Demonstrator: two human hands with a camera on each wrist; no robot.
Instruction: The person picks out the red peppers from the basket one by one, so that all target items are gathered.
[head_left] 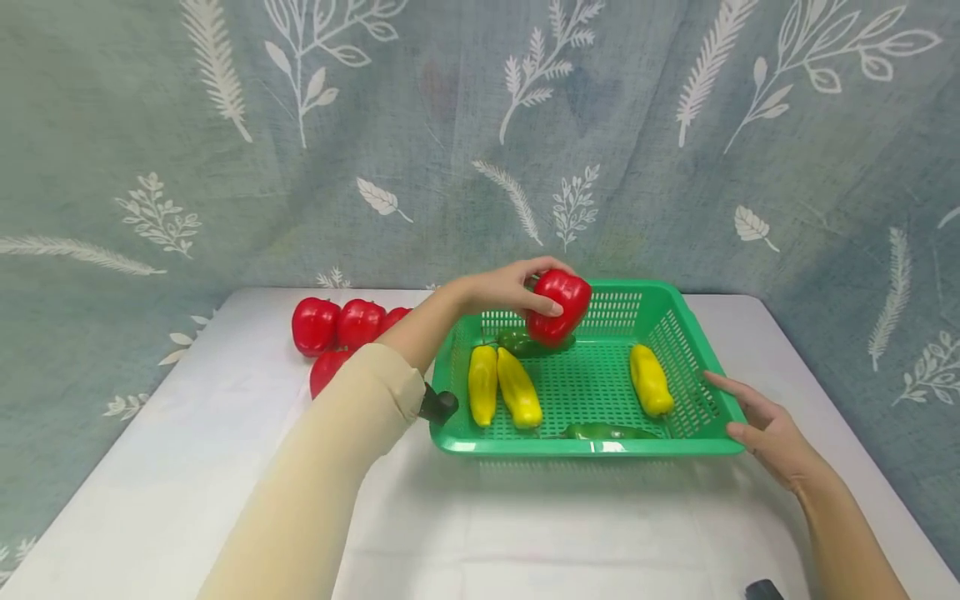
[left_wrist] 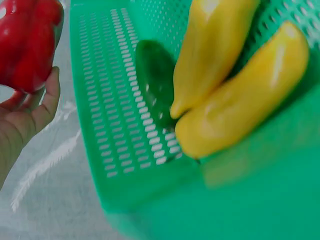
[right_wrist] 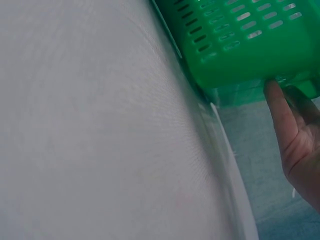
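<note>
My left hand (head_left: 504, 288) grips a red bell pepper (head_left: 564, 302) above the back part of a green perforated plastic basket (head_left: 693, 333). In the left wrist view the same pepper (left_wrist: 27, 42) is partly cut off by the frame edge, with fingertips against its underside. My right hand (head_left: 772, 433) holds the basket's right rim near the front corner, and the right wrist view shows a digit (right_wrist: 280, 107) against that rim. Inside the basket lie two long yellow peppers (head_left: 519, 392) at the left, another yellow pepper (head_left: 651, 382) at the right, and green peppers at the back (head_left: 517, 343) and front (head_left: 609, 432).
Several more red bell peppers (head_left: 315, 327) sit in a group on the white table (head_left: 187, 467), left of the basket and partly behind my left arm. A patterned curtain (head_left: 420, 167) hangs behind the table. A small dark object (head_left: 763, 590) shows at the front edge.
</note>
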